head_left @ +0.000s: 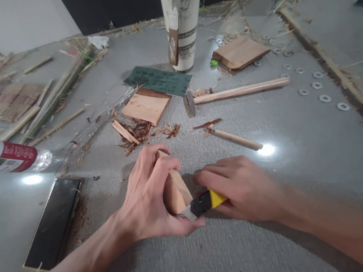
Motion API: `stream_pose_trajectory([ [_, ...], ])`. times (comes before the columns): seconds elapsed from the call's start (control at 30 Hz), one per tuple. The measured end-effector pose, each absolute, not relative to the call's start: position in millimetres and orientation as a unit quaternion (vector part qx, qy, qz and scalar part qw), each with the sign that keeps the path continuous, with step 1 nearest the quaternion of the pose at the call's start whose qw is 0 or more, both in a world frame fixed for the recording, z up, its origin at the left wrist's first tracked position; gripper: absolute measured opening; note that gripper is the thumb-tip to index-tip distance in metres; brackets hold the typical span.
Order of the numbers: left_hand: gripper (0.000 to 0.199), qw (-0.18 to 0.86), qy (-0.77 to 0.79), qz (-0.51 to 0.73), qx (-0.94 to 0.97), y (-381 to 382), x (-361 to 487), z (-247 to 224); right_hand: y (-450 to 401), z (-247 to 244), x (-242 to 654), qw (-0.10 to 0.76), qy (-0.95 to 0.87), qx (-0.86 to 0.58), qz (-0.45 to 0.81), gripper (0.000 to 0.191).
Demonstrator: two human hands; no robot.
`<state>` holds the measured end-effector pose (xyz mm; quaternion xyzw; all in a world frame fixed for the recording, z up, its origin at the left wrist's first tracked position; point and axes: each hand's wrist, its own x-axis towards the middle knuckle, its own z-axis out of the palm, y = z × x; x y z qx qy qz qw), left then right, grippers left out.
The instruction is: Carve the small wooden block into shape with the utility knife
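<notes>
My left hand [151, 197] is closed around a small wooden block [175, 192], its thumb reaching along the near end. In my right hand [237, 186] is a yellow and black utility knife [206, 202] with its blade out. The blade lies against the near edge of the block, close to my left thumb. Just beyond my left hand are reddish bark shavings [139, 132] and a flat piece of wood [147, 105]. A thin whittled stick [234, 138] lies past my right hand.
A hammer [238, 91], green sandpaper [159, 80] and a lidded cup [184, 25] stand or lie farther back. Metal washers [324, 98] and another wood slab [240, 52] are at right. A phone [53, 222], a bottle [8, 153] and bamboo strips [60, 95] occupy the left.
</notes>
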<state>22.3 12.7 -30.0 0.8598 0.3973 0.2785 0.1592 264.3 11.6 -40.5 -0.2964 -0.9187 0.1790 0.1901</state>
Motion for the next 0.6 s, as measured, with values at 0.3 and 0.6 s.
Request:
stream_pose_trajectory([
  [0.3,0.077,0.163,0.395,0.289,0.857,13.3,22.4,-29.9,11.2,-38.3,263.1,0.18,-0.92,-0.301,0.178,0.007],
  [0.6,0.076,0.164,0.391,0.285,0.86,12.8,22.6,-30.1,12.5,-39.9,264.0,0.18,-0.918,-0.302,0.184,0.01],
])
